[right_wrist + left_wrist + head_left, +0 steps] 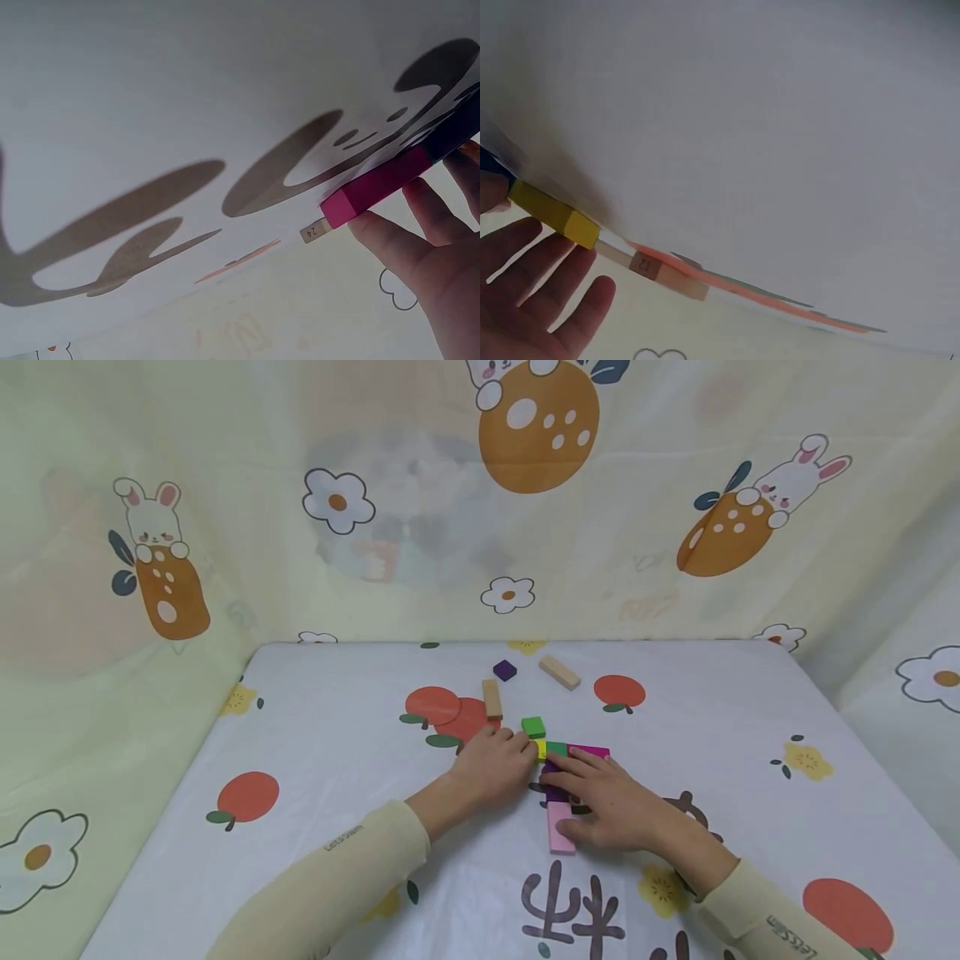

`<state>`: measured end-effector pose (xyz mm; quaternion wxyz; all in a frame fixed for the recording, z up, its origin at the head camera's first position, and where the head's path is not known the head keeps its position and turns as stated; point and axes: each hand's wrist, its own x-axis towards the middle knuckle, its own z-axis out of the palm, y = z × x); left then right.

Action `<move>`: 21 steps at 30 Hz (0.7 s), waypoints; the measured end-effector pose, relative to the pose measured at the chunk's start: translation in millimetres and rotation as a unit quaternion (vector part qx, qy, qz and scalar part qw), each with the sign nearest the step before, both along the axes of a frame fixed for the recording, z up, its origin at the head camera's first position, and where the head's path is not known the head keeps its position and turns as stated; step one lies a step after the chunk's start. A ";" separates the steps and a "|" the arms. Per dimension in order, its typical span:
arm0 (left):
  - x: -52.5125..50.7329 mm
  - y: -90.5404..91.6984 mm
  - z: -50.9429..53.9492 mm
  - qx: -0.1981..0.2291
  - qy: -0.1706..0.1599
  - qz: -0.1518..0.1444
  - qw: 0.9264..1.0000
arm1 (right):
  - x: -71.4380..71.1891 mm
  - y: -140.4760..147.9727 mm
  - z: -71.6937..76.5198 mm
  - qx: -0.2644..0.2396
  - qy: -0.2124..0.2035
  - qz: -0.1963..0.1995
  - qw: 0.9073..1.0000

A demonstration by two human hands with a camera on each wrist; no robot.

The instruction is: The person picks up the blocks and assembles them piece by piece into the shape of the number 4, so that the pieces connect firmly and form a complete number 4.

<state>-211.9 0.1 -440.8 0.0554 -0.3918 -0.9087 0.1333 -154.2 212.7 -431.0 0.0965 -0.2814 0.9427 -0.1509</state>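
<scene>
Head view: small blocks being laid together on the counter (337, 714). A yellow block (540, 749), a green block (557, 749) and a magenta block (596, 751) make a line; a dark purple block (553, 789) runs from it towards the person, with a pink block (560, 835) beyond. Work looks partway: this T-like group is placed, while a loose green cube (533, 727), a purple piece (505, 670), a near wooden block (492, 700) and a far wooden block (559, 672) lie apart, perhaps left to add. Left hand (495, 767) is beside the yellow end; right hand (615, 802) spreads over the group, hiding some joins. Patterned curtain (420, 614) behind. Left wrist view: fingers loosely extended, tips at the yellow block's side, not wrapped round it; wooden pieces lie past it. Right wrist view: fingers apart, one tip at the magenta block, nothing gripped that I can see; a pale block marked 24 (313, 230) shows behind. Nothing else obstructs; the hands themselves mask most.
</scene>
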 end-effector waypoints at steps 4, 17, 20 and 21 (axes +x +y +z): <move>4.3 1.3 -0.3 0.027 -0.014 0.001 1.000 | 0.3 0.9 -0.3 -0.007 0.005 0.006 1.000; 15.0 2.5 1.9 0.050 -0.129 0.016 0.990 | 1.8 0.5 -2.2 -0.006 0.006 0.006 1.000; 15.0 2.2 1.3 0.055 -0.135 0.017 0.989 | 1.9 0.2 -2.8 -0.006 0.009 0.008 1.000; 14.7 2.2 1.1 0.057 -0.137 0.018 0.989 | 2.1 0.1 -2.8 -0.006 0.008 0.008 1.000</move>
